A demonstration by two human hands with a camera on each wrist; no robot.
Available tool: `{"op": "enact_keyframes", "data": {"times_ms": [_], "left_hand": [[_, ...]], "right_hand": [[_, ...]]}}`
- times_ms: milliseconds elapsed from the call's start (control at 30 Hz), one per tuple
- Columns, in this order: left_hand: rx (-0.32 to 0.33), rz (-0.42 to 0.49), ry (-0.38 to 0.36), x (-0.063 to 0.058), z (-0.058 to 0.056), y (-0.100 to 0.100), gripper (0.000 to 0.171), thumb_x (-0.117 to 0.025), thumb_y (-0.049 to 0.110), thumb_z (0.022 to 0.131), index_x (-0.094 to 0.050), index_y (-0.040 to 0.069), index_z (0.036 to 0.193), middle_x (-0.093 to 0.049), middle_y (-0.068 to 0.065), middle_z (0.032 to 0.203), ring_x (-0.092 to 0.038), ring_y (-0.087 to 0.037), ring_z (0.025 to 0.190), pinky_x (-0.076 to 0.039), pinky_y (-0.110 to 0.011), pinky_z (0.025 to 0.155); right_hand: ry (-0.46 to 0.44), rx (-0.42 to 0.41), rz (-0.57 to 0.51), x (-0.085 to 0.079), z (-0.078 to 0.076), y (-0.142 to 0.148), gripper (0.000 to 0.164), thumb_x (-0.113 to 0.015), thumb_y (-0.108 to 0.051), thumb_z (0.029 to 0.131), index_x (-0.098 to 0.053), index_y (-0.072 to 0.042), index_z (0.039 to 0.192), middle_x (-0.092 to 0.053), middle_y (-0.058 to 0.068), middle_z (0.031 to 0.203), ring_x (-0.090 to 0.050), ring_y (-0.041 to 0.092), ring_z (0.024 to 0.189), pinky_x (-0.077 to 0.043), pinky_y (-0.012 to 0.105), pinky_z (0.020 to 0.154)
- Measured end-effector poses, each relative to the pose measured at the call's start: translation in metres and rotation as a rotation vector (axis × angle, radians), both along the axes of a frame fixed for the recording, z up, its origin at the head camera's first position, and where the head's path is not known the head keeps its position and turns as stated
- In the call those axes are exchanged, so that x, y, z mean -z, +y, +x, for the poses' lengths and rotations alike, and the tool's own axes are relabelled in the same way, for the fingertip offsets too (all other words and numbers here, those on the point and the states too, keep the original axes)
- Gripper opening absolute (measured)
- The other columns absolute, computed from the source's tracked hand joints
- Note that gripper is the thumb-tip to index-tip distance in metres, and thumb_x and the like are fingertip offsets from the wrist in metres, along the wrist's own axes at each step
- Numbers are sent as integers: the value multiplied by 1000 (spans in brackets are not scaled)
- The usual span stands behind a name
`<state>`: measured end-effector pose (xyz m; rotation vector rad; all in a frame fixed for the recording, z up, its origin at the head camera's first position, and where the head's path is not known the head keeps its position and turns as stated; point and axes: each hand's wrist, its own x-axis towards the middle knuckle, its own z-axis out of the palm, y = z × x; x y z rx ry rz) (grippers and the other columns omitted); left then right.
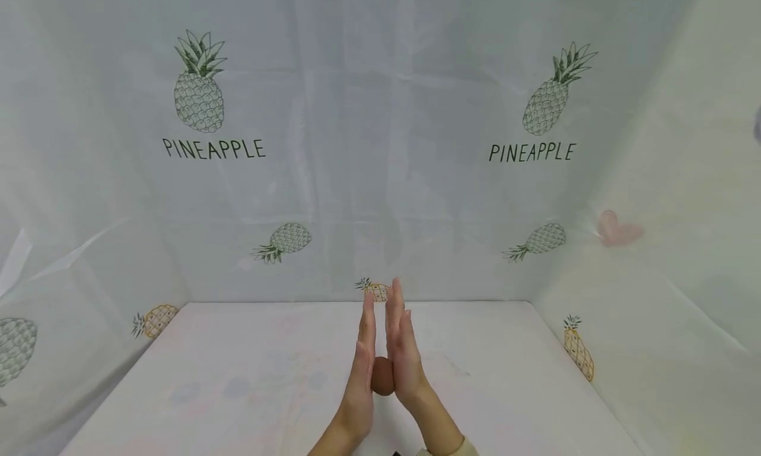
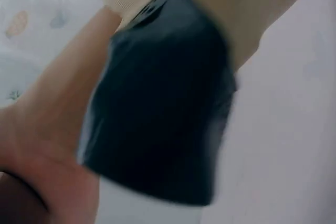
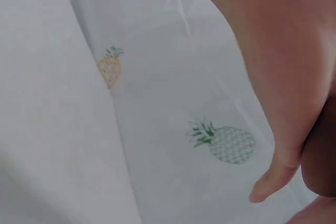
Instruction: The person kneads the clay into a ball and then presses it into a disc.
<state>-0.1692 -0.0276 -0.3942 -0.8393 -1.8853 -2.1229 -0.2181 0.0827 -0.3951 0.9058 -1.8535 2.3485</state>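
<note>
A smooth brown ball point(image 1: 382, 377) sits between the two palms, above the white table. My left hand point(image 1: 361, 377) presses it from the left with its fingers straight and pointing up and forward. From the other side my right hand point(image 1: 407, 357) presses it, fingers also extended, and a gap shows between the two sets of fingertips. The right wrist view catches part of the brown ball point(image 3: 319, 158) against a palm, with a thumb beside it. At the lower left of the left wrist view, a brown piece of the ball point(image 2: 18, 203) touches a palm.
A white table point(image 1: 250, 363) lies below the hands. Pale sheets printed with pineapples point(image 1: 199, 102) hang behind it and along both sides. In the left wrist view a dark, blurred object point(image 2: 157, 108) hangs by a beige sleeve point(image 2: 241, 14).
</note>
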Motion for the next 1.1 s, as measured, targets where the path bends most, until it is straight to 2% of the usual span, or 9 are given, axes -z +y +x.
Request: {"op": "enact_keyframes", "data": {"times_ms": [167,333,433,533,600,700,867,967,1100], "left_hand": [[-97,36,10,-5,-7,-14,59,-2,50,111,4,43,170,10,18,177,17,-15,162,18,-74,118],[-181,67,6,-6,-17,-28,59,-4,56,111,3,47,169,12,21,176,20,-14,162,19,-74,119],[-236,63,-9,-3,-24,-33,58,-4,58,110,2,51,168,12,22,175,19,-13,161,20,-71,120],[-261,36,-28,2,-29,-34,58,-3,58,110,3,50,167,14,20,175,21,-14,161,24,-68,119],[-248,13,-40,6,-30,-32,59,-2,57,110,4,48,168,15,19,175,23,-15,161,28,-67,117],[-191,-27,-46,11,-31,-22,59,-1,54,111,6,44,168,15,18,175,25,-16,160,30,-69,115],[-66,-44,-67,17,-25,-8,55,1,49,112,5,49,167,14,19,175,22,-18,161,24,-76,115],[-5,-31,-70,15,-19,-3,55,3,47,112,4,50,167,12,22,175,19,-16,162,18,-76,117],[12,-24,-52,6,-9,0,58,5,48,111,4,44,169,10,26,175,16,-7,161,17,-72,120]], "right_hand": [[-72,-119,82,5,8,-15,57,2,-60,111,5,-51,166,11,-11,177,12,21,164,16,64,125],[-128,-169,70,2,17,-25,57,0,-61,111,3,-51,167,9,-4,178,11,27,164,14,62,127],[-118,-171,66,-2,23,-27,57,1,-61,111,3,-51,167,10,-5,178,12,27,164,15,64,126],[-61,-152,71,-7,28,-26,57,4,-59,111,5,-50,167,12,-10,177,15,25,164,18,69,122],[-18,-134,70,-9,29,-25,57,5,-57,110,7,-50,167,14,-14,176,17,22,163,20,71,120],[35,-90,54,-12,28,-17,57,6,-54,110,8,-48,167,15,-17,176,17,19,163,22,72,118],[84,-12,27,-15,21,-5,57,5,-50,111,10,-45,168,12,-15,176,14,15,163,19,69,121],[100,34,9,-13,15,0,58,3,-49,112,10,-41,169,11,-17,176,13,13,163,17,68,123],[97,49,-7,-7,6,2,59,0,-49,113,11,-38,170,12,-21,175,14,12,163,16,68,123]]}}
